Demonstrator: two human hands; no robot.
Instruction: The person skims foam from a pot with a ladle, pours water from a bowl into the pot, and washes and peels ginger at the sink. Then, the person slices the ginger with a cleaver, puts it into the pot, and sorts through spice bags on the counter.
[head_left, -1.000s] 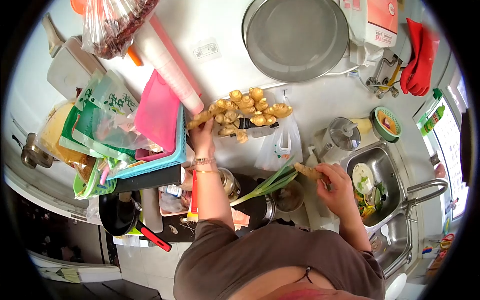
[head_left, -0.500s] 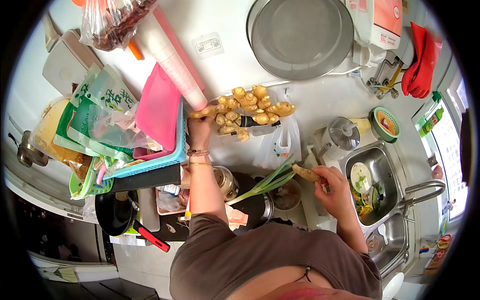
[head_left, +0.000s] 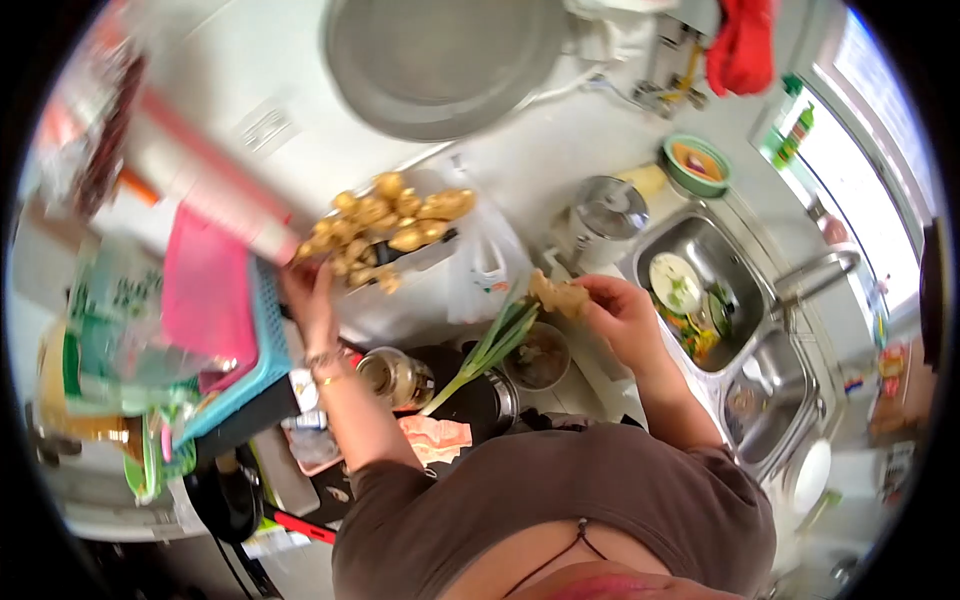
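Note:
My right hand [head_left: 620, 315] is closed round one end of a knobbly piece of ginger [head_left: 559, 296], held in the air above the green onion [head_left: 485, 355]. At the wall, my left hand [head_left: 308, 295] reaches to the left end of a large heap of ginger [head_left: 385, 220]. Its fingers are blurred and partly hidden, so their grip is unclear. The heap rests on a rack with black-handled tools [head_left: 405, 247]. A white plastic bag [head_left: 487, 265] hangs beside it. Below the onion are a bowl [head_left: 540, 358] and a glass jar [head_left: 393, 378].
Left of my left hand stands a blue basket [head_left: 262, 345] with a pink bin [head_left: 208, 290]. A frying pan [head_left: 225, 505] with a red handle is below. To the right are a food processor [head_left: 608, 210] and a double sink [head_left: 655, 240] with vegetables and a plate inside.
The view has turned and shifted to the right, so the scene appears farther left. My right hand still holds the ginger piece, and my left hand remains by the ginger heap.

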